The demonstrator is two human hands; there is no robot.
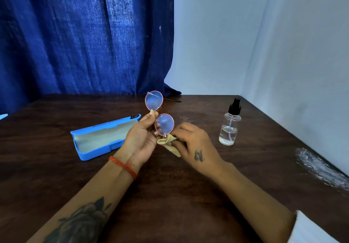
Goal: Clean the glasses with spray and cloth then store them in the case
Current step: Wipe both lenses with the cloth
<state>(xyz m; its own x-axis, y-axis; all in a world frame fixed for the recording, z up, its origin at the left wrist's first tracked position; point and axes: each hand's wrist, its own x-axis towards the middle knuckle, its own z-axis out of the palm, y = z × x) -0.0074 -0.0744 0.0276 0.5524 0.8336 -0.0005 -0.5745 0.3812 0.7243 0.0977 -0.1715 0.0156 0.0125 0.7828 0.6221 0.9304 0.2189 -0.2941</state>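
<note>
The glasses point(159, 113) are held above the tabletop point(170, 186), in front of the person, with the long axis of the frame running near-vertical in the view: one round lens is uppermost and farther away, the other lower and nearer. The lens faces are turned toward the camera. One temple arm extends behind the upper lens to the right.

The left hand point(140, 140) grip is closed on the glasses at the bridge, thumb tip between the two lenses. The right hand point(190, 144) grip is pinched narrow on a beige cloth point(168, 142), which meets the lower rim of the lower lens.

The blue case point(103, 138) lies open on the tabletop to the left. The spray bottle point(230, 123) stands upright to the right.

No legible writing is discernible on the case or bottle.
</note>
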